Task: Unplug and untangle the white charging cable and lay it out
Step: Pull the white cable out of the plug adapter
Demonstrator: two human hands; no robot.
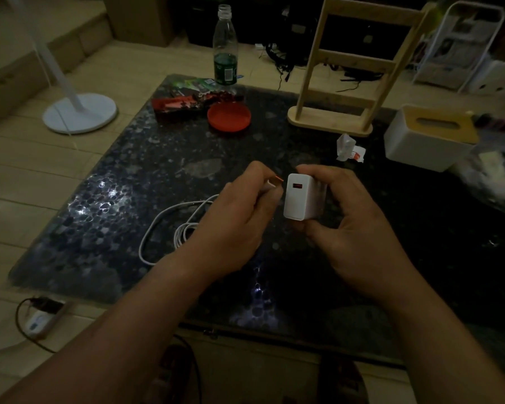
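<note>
Over the middle of the dark speckled table (123,217), my right hand (350,228) grips a white charger block (302,198). Its orange-lined socket faces me and stands empty. My left hand (233,225) pinches the white cable's plug (271,183), whose orange tip sits just left of the block, apart from it. The rest of the white charging cable (164,225) lies in loose overlapping loops on the table, left of my left wrist and partly hidden under it.
At the back stand a plastic bottle (225,51), a red lid (229,116), snack wrappers (181,104) and a wooden rack (353,71). A white tissue box (426,141) and crumpled paper (349,148) sit right. A fan base (79,112) and power strip (41,319) are on the floor left.
</note>
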